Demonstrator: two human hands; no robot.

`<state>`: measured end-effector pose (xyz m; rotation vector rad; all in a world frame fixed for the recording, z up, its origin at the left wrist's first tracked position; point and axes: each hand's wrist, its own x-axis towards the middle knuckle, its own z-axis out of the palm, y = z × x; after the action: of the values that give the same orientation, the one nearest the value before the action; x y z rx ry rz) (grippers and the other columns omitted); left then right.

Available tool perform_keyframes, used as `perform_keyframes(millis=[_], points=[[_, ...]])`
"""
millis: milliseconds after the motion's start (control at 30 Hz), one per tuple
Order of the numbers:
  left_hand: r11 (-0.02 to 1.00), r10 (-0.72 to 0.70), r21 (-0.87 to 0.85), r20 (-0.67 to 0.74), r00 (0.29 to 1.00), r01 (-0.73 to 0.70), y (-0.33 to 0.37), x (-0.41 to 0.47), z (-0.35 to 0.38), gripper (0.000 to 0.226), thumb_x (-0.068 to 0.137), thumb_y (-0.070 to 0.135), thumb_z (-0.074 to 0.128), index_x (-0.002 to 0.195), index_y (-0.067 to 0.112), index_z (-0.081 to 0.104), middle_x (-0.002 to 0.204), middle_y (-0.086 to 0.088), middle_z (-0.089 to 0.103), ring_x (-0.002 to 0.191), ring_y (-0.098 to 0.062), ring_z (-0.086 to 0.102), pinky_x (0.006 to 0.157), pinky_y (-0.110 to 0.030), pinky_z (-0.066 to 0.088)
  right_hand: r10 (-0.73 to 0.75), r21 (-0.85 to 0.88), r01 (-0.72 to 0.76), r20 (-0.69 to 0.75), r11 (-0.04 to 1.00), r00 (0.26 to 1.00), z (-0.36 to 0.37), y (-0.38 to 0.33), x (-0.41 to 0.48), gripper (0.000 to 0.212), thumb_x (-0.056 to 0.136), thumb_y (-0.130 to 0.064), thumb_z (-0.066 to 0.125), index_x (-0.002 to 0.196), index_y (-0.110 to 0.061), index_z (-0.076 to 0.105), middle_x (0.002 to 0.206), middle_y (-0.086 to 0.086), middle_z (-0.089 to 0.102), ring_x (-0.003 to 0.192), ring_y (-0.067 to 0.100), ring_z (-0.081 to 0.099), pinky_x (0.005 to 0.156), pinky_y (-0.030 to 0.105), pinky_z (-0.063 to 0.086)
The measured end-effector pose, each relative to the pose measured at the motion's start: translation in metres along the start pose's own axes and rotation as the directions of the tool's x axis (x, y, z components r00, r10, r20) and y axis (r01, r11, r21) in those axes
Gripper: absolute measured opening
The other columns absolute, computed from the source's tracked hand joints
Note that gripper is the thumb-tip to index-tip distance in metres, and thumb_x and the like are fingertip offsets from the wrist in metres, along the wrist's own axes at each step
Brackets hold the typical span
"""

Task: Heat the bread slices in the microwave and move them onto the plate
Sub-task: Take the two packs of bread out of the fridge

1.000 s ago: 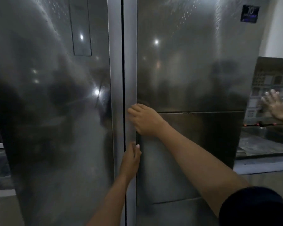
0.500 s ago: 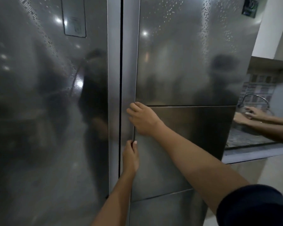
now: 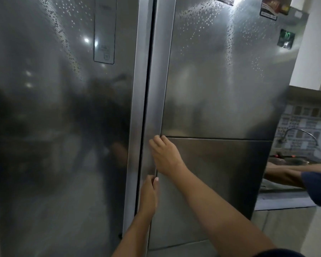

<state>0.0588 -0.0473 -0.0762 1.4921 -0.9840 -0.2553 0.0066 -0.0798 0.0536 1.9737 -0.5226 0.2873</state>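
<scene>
While neither bread slices, microwave nor plate shows anywhere in the head view, the frame is filled by a steel two-door refrigerator (image 3: 63,136).

- Judgement: the bread is presumably stored inside, so this is the fetching step and the task proper is barely begun.
- Right door (image 3: 220,80): brushed metal, with a separate lower panel (image 3: 220,182) set into it. A dark gap runs between it and the left door (image 3: 44,71). Cannot tell whether the seal has broken.
- Handle strip (image 3: 159,80): a vertical band along the right door's inner edge. It is the only purchase on a flush face, hence both hands crowd there.
- Second person's forearms (image 3: 285,176) reach in from the right edge toward the counter by the faucet (image 3: 297,131), well apart from the doors.
- Right hand (image 3: 167,156): fingers hooked over the strip just where the lower panel's top seam meets it, grasping the edge.
- Left hand (image 3: 149,194): directly below, near the right hand, fingers tucked round the same strip and thumb laid on the front. Two stacked grips suggest a stiff seal needing a firm pull.
- Sticker (image 3: 286,38), dark with a "10", sits at the door's upper right.
</scene>
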Motion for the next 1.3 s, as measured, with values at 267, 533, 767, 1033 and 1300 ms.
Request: perform_keyframes(millis=[267,533,767,1033,1300], points=[[0.990,0.135,0.042,-0.025,0.991,-0.134,0.024,-0.069,0.002,0.024,0.097,0.019,0.046,0.075,0.028,0.046,0.066,0.007,0.048,0.059,-0.004,0.042,0.052,-0.012,0.035,-0.012,0.113,0.020,-0.072,0.993,0.997,-0.045,0.016,-0.070,0.032,0.074,-0.038,0.059,0.097,-0.020,0.071,0.102,-0.005,0.060,0.101,0.017,0.053,0.091,0.028,0.039],[0.974,0.224,0.046,-0.009,0.975,-0.223,0.084,-0.143,-0.003,0.010,0.093,0.025,0.052,0.087,0.032,0.050,0.078,0.006,0.057,0.070,-0.005,0.057,0.061,-0.019,0.045,-0.017,0.153,0.018,-0.007,0.988,1.000,-0.092,0.053,-0.167,0.034,0.087,-0.031,0.048,0.112,-0.011,0.062,0.124,0.007,0.052,0.116,0.024,0.048,0.097,0.036,0.040],[0.920,0.388,0.014,-0.191,0.902,-0.392,0.132,-0.161,-0.001,0.008,0.096,0.015,0.045,0.096,0.018,0.052,0.089,0.006,0.049,0.081,0.002,0.049,0.072,-0.013,0.042,0.024,0.193,0.017,-0.208,0.981,0.978,-0.127,0.087,-0.240,0.034,0.081,-0.032,0.041,0.102,-0.017,0.062,0.105,0.004,0.061,0.091,0.022,0.059,0.082,0.034,0.039],[0.899,0.434,-0.014,-0.088,0.896,-0.437,0.179,-0.149,0.014,0.021,0.098,0.023,0.039,0.105,0.011,0.054,0.105,0.000,0.050,0.098,-0.011,0.046,0.087,-0.005,0.035,0.129,0.092,-0.120,-0.099,0.988,0.987,-0.146,0.104,-0.257,0.046,0.072,-0.026,0.054,0.113,-0.007,0.063,0.120,0.013,0.062,0.115,0.029,0.058,0.106,0.041,0.040],[0.885,0.371,-0.262,-0.105,0.923,-0.386,0.216,-0.135,0.028,0.028,0.100,0.015,0.036,0.123,0.003,0.047,0.120,-0.012,0.050,0.106,-0.013,0.048,0.098,-0.029,0.043,0.279,-0.029,-0.285,-0.134,0.958,0.951,-0.143,0.136,-0.268,0.062,0.069,-0.027,0.063,0.127,-0.005,0.056,0.137,0.013,0.053,0.126,0.026,0.051,0.109,0.041,0.035]])
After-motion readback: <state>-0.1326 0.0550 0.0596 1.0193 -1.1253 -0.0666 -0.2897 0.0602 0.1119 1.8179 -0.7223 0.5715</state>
